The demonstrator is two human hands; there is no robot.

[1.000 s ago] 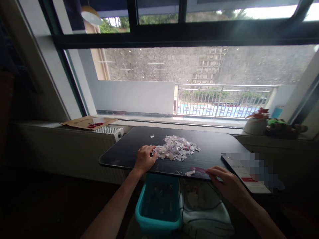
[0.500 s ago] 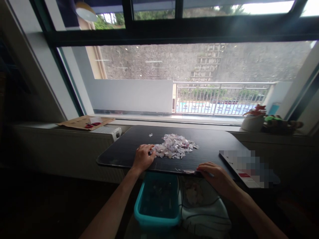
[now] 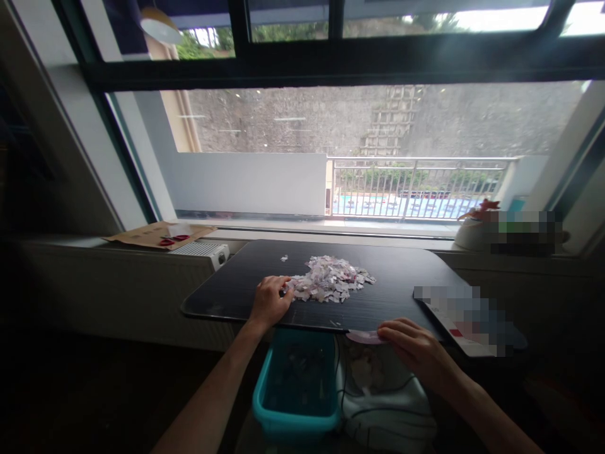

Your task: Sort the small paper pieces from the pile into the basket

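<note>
1 pale strip (image 3: 363, 337), jutting from right fingers (image 3: 396, 329)

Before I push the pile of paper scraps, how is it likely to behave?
The pile of paper scraps would probably spread rather than slide as one, being loose, separate bits. Each bit is likely very light, looking small and flat. Those beside the left hand might skid easily, since the dark table looks smooth.

The person's left forearm (image 3: 215, 384) slants toward one o'clock, the left hand (image 3: 271, 301) curled, back upward; the right forearm (image 3: 482, 403) slants toward ten, the right hand (image 3: 411, 343) pinching.
</note>
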